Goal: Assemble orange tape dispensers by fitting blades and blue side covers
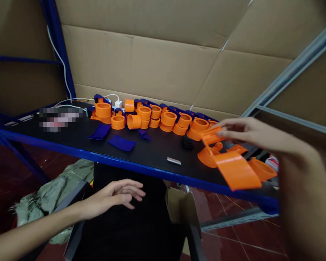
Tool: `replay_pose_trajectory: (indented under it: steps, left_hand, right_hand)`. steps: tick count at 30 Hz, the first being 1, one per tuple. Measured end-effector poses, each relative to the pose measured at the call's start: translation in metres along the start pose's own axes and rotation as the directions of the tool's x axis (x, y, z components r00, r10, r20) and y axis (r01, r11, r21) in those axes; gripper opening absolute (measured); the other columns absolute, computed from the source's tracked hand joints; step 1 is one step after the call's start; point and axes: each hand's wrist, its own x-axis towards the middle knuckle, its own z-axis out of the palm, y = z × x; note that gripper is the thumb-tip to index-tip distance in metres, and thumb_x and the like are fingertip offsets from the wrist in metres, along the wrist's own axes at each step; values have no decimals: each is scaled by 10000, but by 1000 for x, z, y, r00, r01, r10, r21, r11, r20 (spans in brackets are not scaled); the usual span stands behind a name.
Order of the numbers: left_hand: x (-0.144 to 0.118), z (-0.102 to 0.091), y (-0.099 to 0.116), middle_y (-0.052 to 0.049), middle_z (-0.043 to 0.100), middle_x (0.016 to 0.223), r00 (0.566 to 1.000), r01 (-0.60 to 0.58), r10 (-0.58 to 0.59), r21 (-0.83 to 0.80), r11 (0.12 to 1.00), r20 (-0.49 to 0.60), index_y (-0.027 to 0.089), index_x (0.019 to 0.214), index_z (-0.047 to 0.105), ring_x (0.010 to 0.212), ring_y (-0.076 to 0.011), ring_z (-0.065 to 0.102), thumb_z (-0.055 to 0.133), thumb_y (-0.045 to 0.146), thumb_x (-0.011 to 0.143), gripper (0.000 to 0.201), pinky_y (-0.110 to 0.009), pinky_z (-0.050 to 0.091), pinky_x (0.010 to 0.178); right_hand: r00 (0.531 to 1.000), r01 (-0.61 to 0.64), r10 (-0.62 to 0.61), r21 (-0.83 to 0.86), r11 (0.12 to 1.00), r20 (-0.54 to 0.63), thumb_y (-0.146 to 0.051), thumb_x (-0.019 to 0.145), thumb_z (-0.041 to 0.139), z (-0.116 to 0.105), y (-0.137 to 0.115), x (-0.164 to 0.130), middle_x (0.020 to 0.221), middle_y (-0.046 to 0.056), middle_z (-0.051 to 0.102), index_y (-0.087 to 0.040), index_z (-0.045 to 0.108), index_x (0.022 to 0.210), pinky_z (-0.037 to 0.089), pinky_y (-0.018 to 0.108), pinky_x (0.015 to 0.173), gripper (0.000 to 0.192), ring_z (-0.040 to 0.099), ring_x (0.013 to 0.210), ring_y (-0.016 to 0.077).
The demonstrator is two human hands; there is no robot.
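My right hand hangs over the right end of a black table and pinches a flat orange plastic part whose wide curved flap droops toward the table's blue front edge. Under it lie more loose orange pieces. My left hand hovers open and empty below the table's front edge, above a dark chair. A row of orange rings with dark blue pieces runs along the table's back. Two flat blue pieces lie in front of the row.
A small black part and a small silver blade-like piece lie mid-table. Cardboard sheets wall off the back. White cables and a plug sit at back left. A grey metal shelf frame rises at right. Crumpled cloth lies on the floor.
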Motion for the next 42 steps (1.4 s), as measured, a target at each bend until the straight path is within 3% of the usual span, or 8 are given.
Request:
replay_pose_trajectory:
  steps: [2,5,7,10,15,21,35,42]
  left_hand:
    - [-2,1,2,-159,486,1517,996,-75,75,-12,997,47,283,1467,465,1384,-319,459,673,342,902,605,-535,385,1105]
    - [-4,6,1,-122,354,1612,985,-155,159,-58,986,71,345,1536,336,1448,-313,378,719,371,867,771,-520,305,1159]
    - [-3,10,0,-133,440,1558,983,-171,176,-91,981,47,337,1533,339,1388,-312,469,717,394,866,769,-500,339,1137]
    - [0,12,1,-158,707,1231,988,-129,125,-36,991,-91,244,1438,478,1074,-298,709,628,400,930,552,-442,473,986]
    - [1,7,4,-120,784,887,957,-23,36,49,999,-286,189,1364,517,888,-297,764,552,472,957,497,-293,513,683]
    - [0,6,8,-130,783,950,929,6,8,37,999,-370,183,1297,560,854,-274,764,580,508,930,491,-237,495,594]
    - [3,4,7,-115,771,885,922,22,-2,47,999,-387,178,1274,589,844,-250,766,586,491,931,464,-184,452,535]
    - [3,2,4,-129,770,949,922,48,-20,62,997,-387,179,1279,582,877,-262,763,585,500,926,476,-189,421,519]
  right_hand:
    - [922,115,-211,289,950,326,-412,822,742,38,-46,-26,811,54,719,-183,750,1076,482,236,603,342,637,677,132]
    - [822,130,-374,499,857,429,-447,874,681,104,-100,-64,780,15,690,-212,700,1018,493,245,581,275,614,656,135]
    - [777,125,-433,562,818,457,-449,908,634,142,-118,-81,737,-1,678,-217,672,973,484,242,550,244,601,622,130]
    - [791,173,-447,547,819,419,-445,954,563,173,-119,-84,727,3,690,-214,673,923,481,240,536,259,607,608,130]
    - [898,380,-408,177,908,163,-411,939,600,163,-64,-61,1129,62,721,-265,701,1150,567,354,786,276,674,949,223]
    - [892,446,-430,-117,887,140,-302,987,489,156,-5,-60,1140,79,720,-250,706,1170,554,453,947,289,661,1072,265]
    - [915,395,-401,-262,881,33,-350,1003,473,171,-13,-66,966,81,720,-231,677,968,530,378,709,238,667,931,263]
    - [956,290,-291,11,957,50,-444,914,618,163,-17,-55,870,44,742,-243,722,863,504,318,669,232,683,780,228]
